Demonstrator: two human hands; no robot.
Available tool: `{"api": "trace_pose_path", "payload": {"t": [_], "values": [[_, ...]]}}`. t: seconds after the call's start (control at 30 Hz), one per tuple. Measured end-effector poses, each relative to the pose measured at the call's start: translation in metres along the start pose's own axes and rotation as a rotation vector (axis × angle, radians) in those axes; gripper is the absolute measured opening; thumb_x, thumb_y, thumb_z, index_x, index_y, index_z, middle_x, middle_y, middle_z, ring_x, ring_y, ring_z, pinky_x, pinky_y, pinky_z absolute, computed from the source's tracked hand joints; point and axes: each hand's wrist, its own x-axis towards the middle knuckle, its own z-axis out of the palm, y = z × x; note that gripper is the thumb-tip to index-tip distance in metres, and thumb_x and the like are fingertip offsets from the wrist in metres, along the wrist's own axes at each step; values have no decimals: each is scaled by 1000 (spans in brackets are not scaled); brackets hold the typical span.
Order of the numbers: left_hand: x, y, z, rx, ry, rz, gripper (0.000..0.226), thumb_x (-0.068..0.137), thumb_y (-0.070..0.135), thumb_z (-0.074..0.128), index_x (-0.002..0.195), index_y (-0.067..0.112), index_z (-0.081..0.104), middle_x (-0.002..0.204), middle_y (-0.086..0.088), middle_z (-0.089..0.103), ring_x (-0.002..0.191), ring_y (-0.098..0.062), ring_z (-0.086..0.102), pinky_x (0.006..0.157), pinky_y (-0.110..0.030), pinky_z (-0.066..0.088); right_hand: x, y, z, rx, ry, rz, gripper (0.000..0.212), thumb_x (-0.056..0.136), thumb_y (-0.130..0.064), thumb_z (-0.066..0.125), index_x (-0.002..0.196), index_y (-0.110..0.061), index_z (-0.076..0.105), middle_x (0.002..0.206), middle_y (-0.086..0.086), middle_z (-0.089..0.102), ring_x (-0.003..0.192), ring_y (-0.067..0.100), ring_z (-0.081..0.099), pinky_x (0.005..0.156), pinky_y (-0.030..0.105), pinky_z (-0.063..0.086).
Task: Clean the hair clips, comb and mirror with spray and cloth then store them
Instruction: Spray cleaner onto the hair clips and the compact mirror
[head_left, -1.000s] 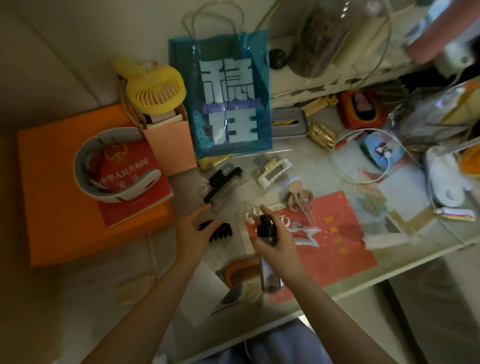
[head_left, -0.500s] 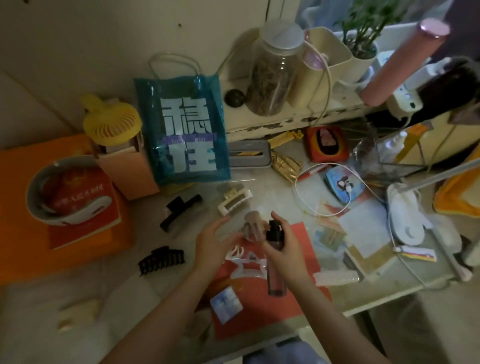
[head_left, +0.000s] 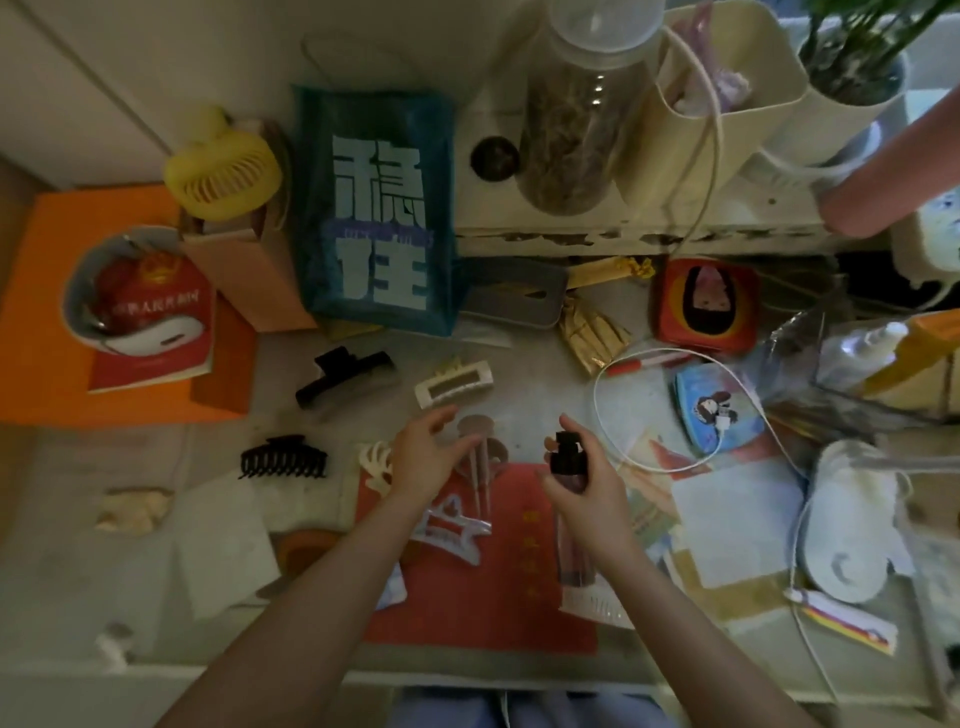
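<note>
Right hand (head_left: 587, 493) grips the upright spray bottle (head_left: 569, 499) above the red paper (head_left: 498, 582); left hand (head_left: 423, 460) hovers with fingers spread over the brown hair clip (head_left: 480, 452), beside the black claw clip (head_left: 283, 458).

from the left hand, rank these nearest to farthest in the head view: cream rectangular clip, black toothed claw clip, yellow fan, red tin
Measured from the left hand:
1. cream rectangular clip, just beyond the fingers.
2. black toothed claw clip, off to the left on the desk.
3. red tin and yellow fan, back right and back left: too close to call.
</note>
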Motion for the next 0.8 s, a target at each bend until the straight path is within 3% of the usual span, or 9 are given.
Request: {"api": "trace_pose_path", "payload": {"t": [0.23,0.33,0.4,0.5,0.6,0.8], "values": [[10,-7,17,-22,16,-24,40,80,21,75,118,13,66,114,0,65,100,-8,56,85,-18,40,9,10,-10,-3,-22,28,60,87,-4,63,132,-37,41,119,-5,57,93,-9,58,70,6,47],[14,-6,22,-56,74,-83,25,81,18,74,104,10,70,99,0,67,90,-11,60,73,-8,41,13,13,-12,-11,-29,36,60,87,-6,64,130,-41,41,121,-6,58,98,-5,59,73,10,48],[16,-5,22,-75,86,-114,17,79,16,75,94,10,72,90,1,67,84,-12,61,73,-13,45,15,16,-13,-14,-19,44,60,86,-7,65,130,-41,41,122,-5,58,101,-3,59,77,12,48],[12,1,19,-126,61,-166,19,78,15,76,95,8,72,89,2,66,81,-9,60,80,-23,45,14,17,-15,-9,-23,55,61,86,-7,65,132,-40,41,122,-7,58,101,-5,58,76,12,49],[6,6,14,-187,96,-179,20,76,17,77,94,10,73,84,6,66,77,-2,58,79,-21,44,12,14,-17,0,-15,55,60,87,-6,64,130,-42,41,118,-10,58,96,-9,58,74,10,49],[-3,29,2,-266,117,-156,14,77,20,78,89,12,75,85,4,70,81,-4,63,68,-13,43,9,0,-17,38,1,21,60,87,-7,64,134,-36,42,115,-12,59,102,-3,60,78,14,51]]}}
